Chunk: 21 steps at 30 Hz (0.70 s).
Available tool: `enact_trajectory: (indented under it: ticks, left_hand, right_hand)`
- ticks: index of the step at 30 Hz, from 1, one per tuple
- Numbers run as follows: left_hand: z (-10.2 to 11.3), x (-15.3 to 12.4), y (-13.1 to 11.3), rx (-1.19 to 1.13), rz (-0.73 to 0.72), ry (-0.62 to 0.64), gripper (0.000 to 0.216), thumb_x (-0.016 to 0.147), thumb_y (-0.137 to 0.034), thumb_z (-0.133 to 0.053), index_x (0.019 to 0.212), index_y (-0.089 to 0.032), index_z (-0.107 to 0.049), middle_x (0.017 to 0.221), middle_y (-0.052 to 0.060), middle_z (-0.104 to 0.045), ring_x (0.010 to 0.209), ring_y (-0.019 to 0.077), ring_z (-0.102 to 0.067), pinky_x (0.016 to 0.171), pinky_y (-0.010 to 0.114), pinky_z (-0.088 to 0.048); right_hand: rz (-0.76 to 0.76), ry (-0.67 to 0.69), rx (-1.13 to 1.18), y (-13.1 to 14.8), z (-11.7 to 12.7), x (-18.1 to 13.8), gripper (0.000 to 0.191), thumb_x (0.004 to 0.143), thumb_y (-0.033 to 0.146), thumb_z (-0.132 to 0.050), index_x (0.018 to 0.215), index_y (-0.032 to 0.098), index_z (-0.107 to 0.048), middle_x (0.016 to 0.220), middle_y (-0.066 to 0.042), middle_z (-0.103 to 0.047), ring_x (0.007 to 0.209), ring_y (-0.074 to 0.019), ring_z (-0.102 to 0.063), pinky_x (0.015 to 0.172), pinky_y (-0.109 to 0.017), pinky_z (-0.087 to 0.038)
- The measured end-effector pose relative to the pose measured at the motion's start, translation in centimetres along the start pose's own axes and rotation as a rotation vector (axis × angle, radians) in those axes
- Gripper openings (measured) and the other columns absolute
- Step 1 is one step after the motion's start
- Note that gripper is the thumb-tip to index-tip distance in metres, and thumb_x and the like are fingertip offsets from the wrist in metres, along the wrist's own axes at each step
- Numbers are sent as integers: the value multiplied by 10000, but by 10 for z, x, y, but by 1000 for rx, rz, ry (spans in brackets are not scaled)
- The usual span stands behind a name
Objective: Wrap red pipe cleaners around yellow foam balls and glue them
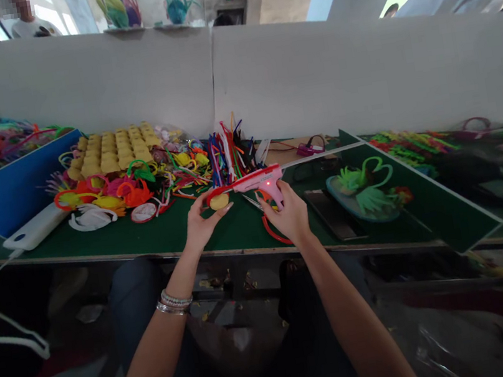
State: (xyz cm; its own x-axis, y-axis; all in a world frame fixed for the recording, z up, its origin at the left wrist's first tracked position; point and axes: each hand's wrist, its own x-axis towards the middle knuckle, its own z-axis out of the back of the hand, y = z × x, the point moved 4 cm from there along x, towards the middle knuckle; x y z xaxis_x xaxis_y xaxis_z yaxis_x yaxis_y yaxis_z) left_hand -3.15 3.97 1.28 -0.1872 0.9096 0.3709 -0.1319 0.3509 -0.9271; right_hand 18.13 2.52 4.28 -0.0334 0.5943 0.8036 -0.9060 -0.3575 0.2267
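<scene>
My right hand (pixel 290 211) is wrapped round the handle of a pink glue gun (pixel 255 181), whose small light glows red. The nozzle points left, at what my left hand (pixel 202 221) holds: a small yellow disc (pixel 219 202) pinched between thumb and fingers, right beside a red band (pixel 221 190). Whether disc and band are joined I cannot tell. A glue stick (pixel 322 155) or white strip appears behind the gun. Below the gun lie scissors with red handles (pixel 273 232), partly hidden by my right hand.
Colourful pipe-cleaner pieces (pixel 139 193), a yellow egg tray (pixel 108 150) and a white power strip (pixel 40 229) lie to the left. Rightward are a dark phone (pixel 333 214), a blue tray (pixel 362 206) with green fuzzy pieces, and a green board (pixel 444 210). A white partition (pixel 311 79) stands behind.
</scene>
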Motion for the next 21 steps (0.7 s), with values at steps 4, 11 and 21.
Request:
enact_trajectory:
  ticks: [4,11,21]
  left_hand:
    - [0,0,1,25,-1,0,540,586,-377,-762,1071,-196,-608,1088,81,-648,1015,213,-594,866,335,-459]
    - [0,0,1,42,-17,0,531,592,-368,-757,1073,-198,-607,1092,84,-644,1039,224,-580,867,341,-452]
    - [0,0,-1,21,-29,-12,517,577,-343,-772,1041,-189,-603,1069,84,-661,988,211,-616,839,332,-469]
  right_hand:
    - [10,0,-1,1,1,0,465,808,510,-513,1094,143,-501,958,-136,-669,804,-233,-659,610,-299,-515]
    - [16,-12,-29,3,2,1,437,808,489,-520,1080,147,-506,950,-127,-675,787,-227,-664,596,-292,-516]
    - [4,5,-26,4,3,1,416,815,477,-511,1083,160,-494,955,-123,-673,795,-229,-662,594,-295,-512]
